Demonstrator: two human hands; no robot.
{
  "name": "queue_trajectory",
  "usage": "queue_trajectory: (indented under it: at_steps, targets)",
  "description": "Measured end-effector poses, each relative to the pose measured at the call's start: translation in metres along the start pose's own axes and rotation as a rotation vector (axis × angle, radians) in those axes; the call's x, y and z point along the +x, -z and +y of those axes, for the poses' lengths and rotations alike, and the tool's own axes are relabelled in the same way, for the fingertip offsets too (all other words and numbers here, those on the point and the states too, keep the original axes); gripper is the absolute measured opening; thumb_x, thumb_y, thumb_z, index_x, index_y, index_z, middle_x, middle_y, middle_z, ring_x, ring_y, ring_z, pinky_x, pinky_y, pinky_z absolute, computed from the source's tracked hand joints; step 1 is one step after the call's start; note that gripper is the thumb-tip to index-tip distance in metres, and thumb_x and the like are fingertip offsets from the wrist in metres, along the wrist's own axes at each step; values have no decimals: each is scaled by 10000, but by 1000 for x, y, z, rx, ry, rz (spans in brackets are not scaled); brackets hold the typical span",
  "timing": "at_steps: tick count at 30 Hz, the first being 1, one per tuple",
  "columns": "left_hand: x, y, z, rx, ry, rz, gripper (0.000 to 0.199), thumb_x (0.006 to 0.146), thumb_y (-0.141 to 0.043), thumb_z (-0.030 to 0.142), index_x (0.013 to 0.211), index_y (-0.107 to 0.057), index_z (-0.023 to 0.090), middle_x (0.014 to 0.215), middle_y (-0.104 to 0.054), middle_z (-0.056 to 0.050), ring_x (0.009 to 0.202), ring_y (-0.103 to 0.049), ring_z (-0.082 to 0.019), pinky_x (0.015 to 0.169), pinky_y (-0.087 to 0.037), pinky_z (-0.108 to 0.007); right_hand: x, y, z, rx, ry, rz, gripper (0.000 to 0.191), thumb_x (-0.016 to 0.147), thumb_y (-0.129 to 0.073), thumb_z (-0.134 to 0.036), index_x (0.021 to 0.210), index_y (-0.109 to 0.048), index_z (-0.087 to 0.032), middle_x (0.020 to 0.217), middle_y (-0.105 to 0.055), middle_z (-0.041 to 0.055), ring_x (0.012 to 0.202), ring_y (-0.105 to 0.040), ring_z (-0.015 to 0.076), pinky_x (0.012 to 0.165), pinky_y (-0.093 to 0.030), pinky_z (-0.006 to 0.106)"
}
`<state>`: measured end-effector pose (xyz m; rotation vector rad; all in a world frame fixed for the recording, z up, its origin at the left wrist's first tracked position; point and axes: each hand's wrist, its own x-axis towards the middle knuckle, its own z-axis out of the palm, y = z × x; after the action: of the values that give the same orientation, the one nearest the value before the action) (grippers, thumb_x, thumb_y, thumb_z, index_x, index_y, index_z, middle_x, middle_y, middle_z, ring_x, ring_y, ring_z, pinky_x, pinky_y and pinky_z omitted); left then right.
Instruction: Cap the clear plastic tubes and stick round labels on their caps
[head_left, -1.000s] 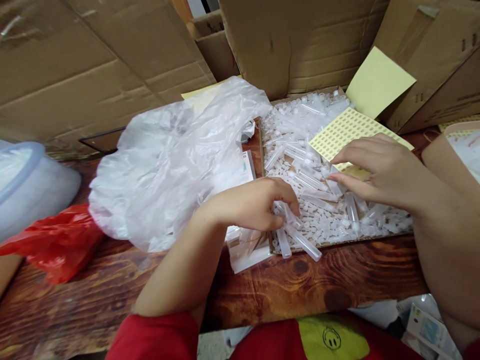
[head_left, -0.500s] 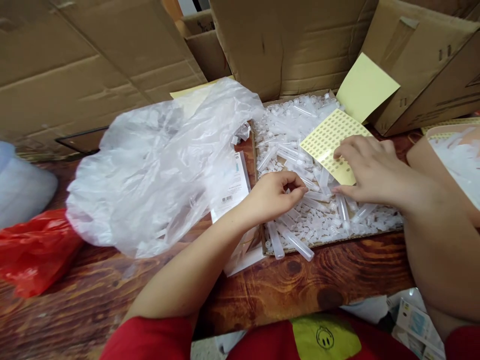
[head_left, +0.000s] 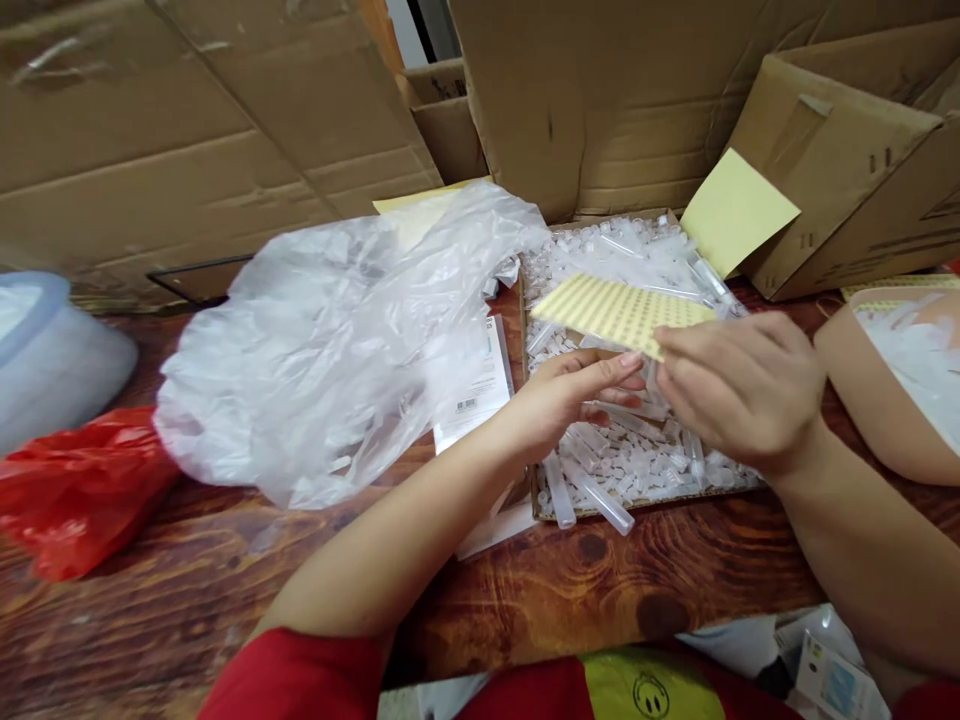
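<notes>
Right hand point(head_left: 742, 390): pinches the dotted yellow sheet point(head_left: 611, 308) at its near right corner.
Dotted yellow sheet: tilted, above the cardboard tray point(head_left: 697, 494) of clear tubes and small white pieces.
Left hand point(head_left: 574, 395): just beside the sheet's near edge, fingers loosely extended; cannot tell whether it grips anything.
Tray's near-left corner: 2 tubes point(head_left: 598, 494) jut over the rim.

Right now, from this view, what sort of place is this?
Likely a workshop or packing bench: cardboard tray of translucent plastic tubes on a wooden table, yellow sticker sheet in the right hand, cardboard boxes behind.
</notes>
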<state>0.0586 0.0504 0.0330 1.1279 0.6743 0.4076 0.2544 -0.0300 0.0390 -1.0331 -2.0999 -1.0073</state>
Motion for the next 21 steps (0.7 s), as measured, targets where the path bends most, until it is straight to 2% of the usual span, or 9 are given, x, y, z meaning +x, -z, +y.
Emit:
queue_trajectory:
  at_steps: [3,7,9,11,13,16,21]
  targets:
    - [-5,-5,-1,-142,-94,-41,356,705,-880,402,920,-736,158,1036,-771,-99,941,-726,-199,718,-563,-253,6,6,-12,12,122,43,131,917,-682,-148,836,-618,-229,1074,-790,48,951,-736,191,680,-517,351]
    - [-8,-12,-3,-206,-241,-50,335,725,-844,328,999,-724,178,1146,-770,-110,1038,-735,-265,816,-623,-341,11,7,-18,15,166,102,192,931,-620,-93,814,-652,-242,1020,-793,6,911,-717,149,671,-518,321]
    - [-7,-13,-5,-204,-284,0,384,746,-822,298,1097,-706,191,1151,-772,-115,1024,-744,-272,797,-635,-343,11,5,-19,43,124,120,158,917,-663,-104,858,-676,-250,994,-782,-8,863,-700,140,684,-530,314]
    - [-6,-12,-7,-204,-306,45,444,763,-808,280,1179,-677,194,1132,-775,-119,983,-755,-265,772,-642,-335,10,4,-18,87,26,118,104,888,-762,-219,965,-697,-247,988,-762,19,843,-685,173,700,-543,347]
    - [-4,-9,-7,-201,-322,64,471,766,-810,277,1202,-657,186,1135,-772,-124,962,-760,-257,772,-650,-333,8,2,-17,137,-95,118,283,837,-825,-293,1074,-691,-216,995,-734,70,843,-674,219,713,-543,392]
    - [-3,-6,-7,-182,-360,88,491,754,-824,274,1200,-639,180,1202,-752,-127,999,-754,-251,800,-655,-328,6,0,-15,195,-205,126,330,809,-808,-183,1108,-670,-200,991,-708,93,829,-665,242,721,-528,415]
    - [-4,-4,-7,-133,-369,100,562,765,-814,291,1274,-599,192,1258,-733,-139,1061,-747,-274,807,-663,-341,7,-1,-15,279,-243,59,286,818,-749,-115,1064,-668,-238,914,-710,60,791,-668,246,692,-514,416]
